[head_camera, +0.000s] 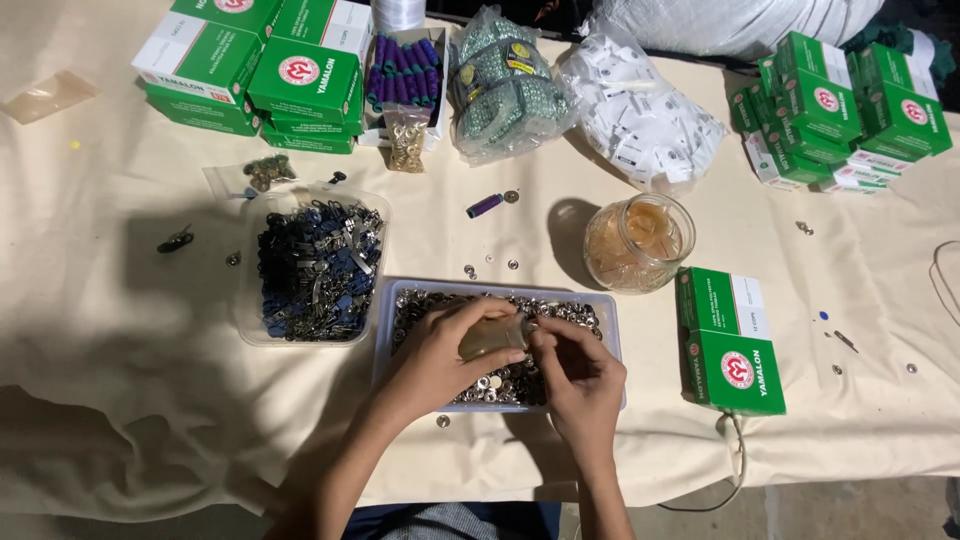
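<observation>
I hold a small clear bag (495, 336) of metal pieces in my left hand (440, 352), fingers closed around it, directly above the tray of silver snaps (604, 312). My right hand (582, 380) pinches at the bag's mouth, at 3 o'clock from the left hand; I cannot tell if it holds a snap.

I think the bag could tip or slip, because the grip is only by the fingertips, and pieces would scatter on the worktop (120, 300), where about ten loose snaps already lie.

I count one tray of snaps, one tub of dark zipper pulls (316, 270) at 9 o'clock, one glass jar (638, 243) at 1 o'clock, and two green boxes (730, 340) at 3 o'clock. The green boxes in the far stacks I cannot count exactly.
</observation>
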